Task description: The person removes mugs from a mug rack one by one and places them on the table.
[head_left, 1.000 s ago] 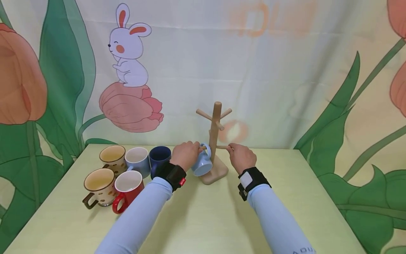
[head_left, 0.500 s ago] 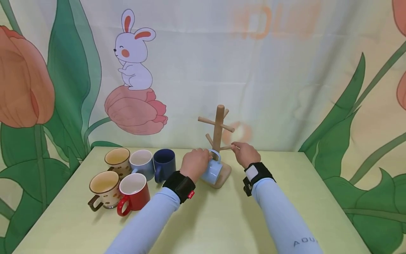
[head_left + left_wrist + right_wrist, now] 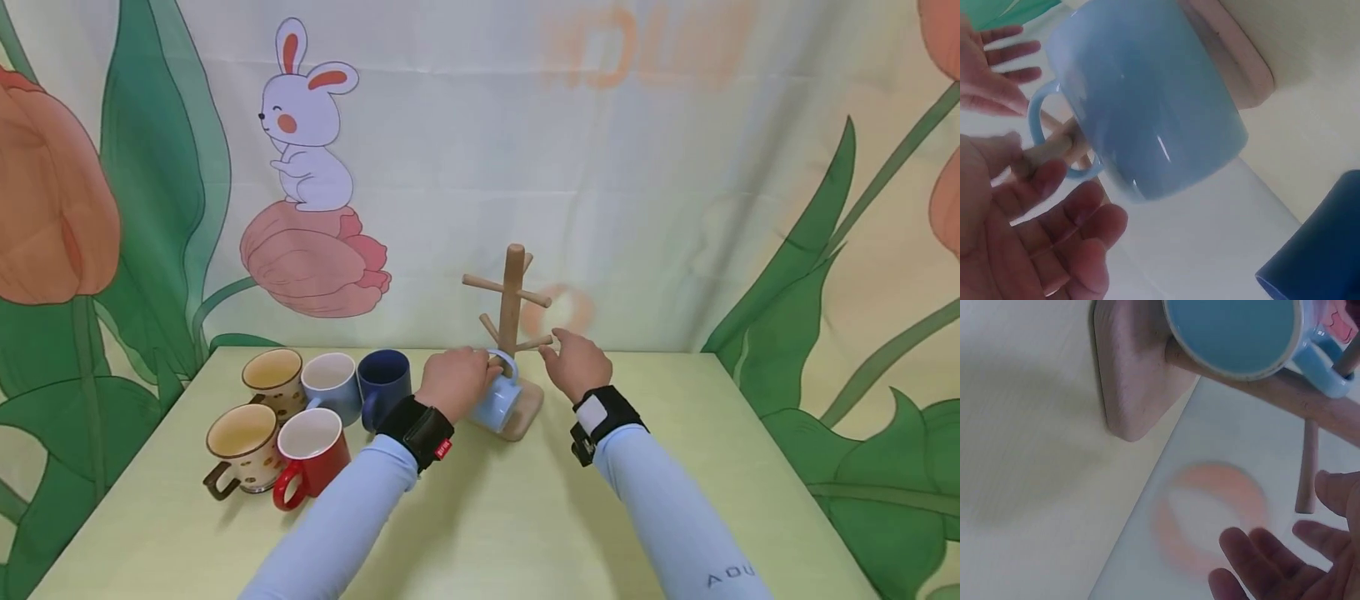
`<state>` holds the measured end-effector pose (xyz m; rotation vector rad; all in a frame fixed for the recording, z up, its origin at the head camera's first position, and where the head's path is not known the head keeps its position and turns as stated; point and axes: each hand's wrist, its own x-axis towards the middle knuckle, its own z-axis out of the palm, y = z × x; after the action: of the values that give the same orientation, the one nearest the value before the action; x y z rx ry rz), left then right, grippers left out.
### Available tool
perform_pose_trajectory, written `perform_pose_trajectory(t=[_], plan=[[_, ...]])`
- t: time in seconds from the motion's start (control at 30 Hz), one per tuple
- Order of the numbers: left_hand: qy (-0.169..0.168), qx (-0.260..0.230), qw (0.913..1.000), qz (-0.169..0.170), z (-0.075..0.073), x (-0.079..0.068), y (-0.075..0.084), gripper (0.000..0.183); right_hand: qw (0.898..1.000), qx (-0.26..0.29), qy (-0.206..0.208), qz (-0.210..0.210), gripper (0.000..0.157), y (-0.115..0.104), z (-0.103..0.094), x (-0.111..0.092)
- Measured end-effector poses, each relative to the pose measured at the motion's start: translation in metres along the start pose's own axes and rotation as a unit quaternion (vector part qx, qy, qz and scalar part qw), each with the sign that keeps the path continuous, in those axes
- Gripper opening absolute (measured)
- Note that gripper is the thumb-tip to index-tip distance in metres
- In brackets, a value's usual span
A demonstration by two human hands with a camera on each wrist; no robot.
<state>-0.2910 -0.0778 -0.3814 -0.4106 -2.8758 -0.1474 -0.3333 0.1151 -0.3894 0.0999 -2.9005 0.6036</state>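
Note:
A wooden mug tree stands upright on the table. A light blue mug hangs tilted by its handle on a lower front peg. My left hand pinches that peg's end between thumb and index finger, just outside the mug handle; its other fingers are loosely bent. My right hand is beside the lower right peg, its fingers spread and holding nothing. In the right wrist view, the thumb is close to that peg's tip, with a small gap between.
Left on the table stand a navy mug, a blue mug with white inside, a red mug and two cream patterned mugs, one at the back and one nearer. A printed curtain hangs behind.
The mug tree has turned, swinging its front peg and the light blue mug rightward and nearer, with my left hand on the peg. My right hand has let go of the right peg.

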Motion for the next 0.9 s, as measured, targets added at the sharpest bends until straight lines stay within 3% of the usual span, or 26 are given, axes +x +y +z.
perform_pose_trajectory(t=[0.1,0.2,0.37,0.53,0.73,0.9], plan=[[-0.017,-0.028,0.9992,-0.022,-0.005,0.005,-0.012,0.046,0.998,0.012,0.057,-0.004,0.038,-0.008,0.001,-0.01],[-0.013,-0.04,0.9983,-0.04,-0.008,0.013,-0.024,0.043,0.995,0.012,0.097,-0.031,0.029,-0.022,0.002,-0.021],[0.005,-0.021,0.9991,-0.037,-0.008,0.035,-0.037,0.032,0.993,-0.021,0.072,-0.092,0.046,-0.054,0.007,-0.039],[-0.004,0.0,0.9999,-0.014,-0.004,0.057,-0.034,0.036,0.99,-0.079,0.062,-0.094,0.06,-0.073,0.019,-0.046],[-0.021,0.014,0.9997,0.003,0.005,0.072,-0.028,0.038,0.992,-0.091,0.055,-0.072,0.043,-0.078,0.029,-0.045],[-0.043,0.019,0.9988,0.009,0.002,0.075,-0.024,0.042,0.994,-0.076,0.046,-0.059,0.034,-0.075,0.031,-0.043]])
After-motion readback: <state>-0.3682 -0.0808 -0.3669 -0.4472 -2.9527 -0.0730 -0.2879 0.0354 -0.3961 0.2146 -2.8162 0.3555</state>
